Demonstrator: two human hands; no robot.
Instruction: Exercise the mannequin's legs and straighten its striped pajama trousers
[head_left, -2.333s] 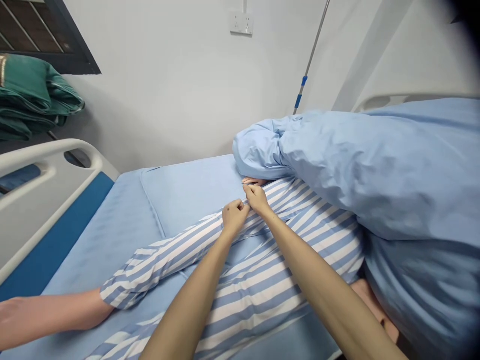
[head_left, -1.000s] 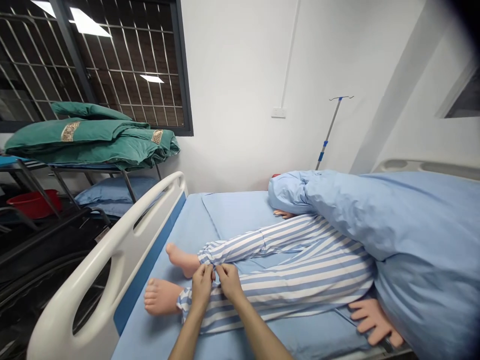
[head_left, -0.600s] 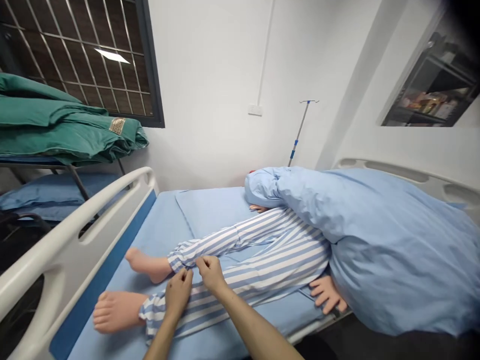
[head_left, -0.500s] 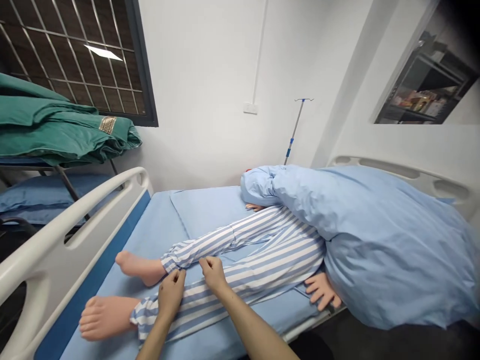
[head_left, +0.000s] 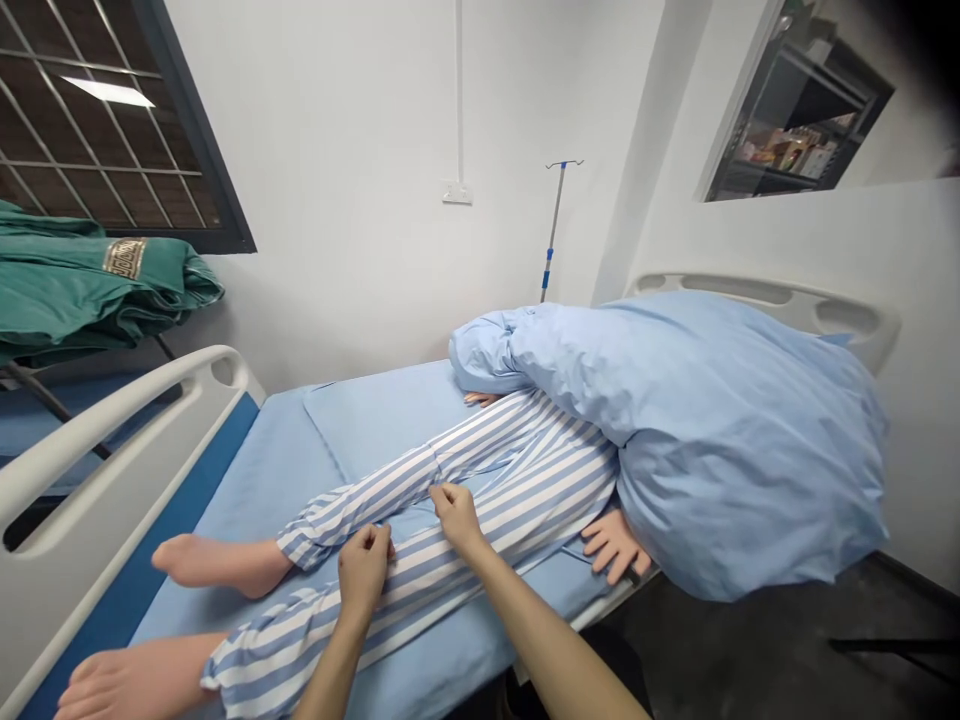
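Two hands, left (head_left: 364,568) and right (head_left: 454,512), pinch the blue-and-white striped cotton trouser leg (head_left: 420,575) on the blue-sheeted bed (head_left: 360,430), fingers clamped on cloth. Fabric looks soft, light, limp; grip folds near the knee.

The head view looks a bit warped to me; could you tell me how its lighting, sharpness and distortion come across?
Head view: even, soft indoor light with faint shadows; the left hand and right hand on the striped trousers are sharp; wide-angle bowing curves the bed rail; the top right corner is vignetted dark; ceiling lights reflect in the window.
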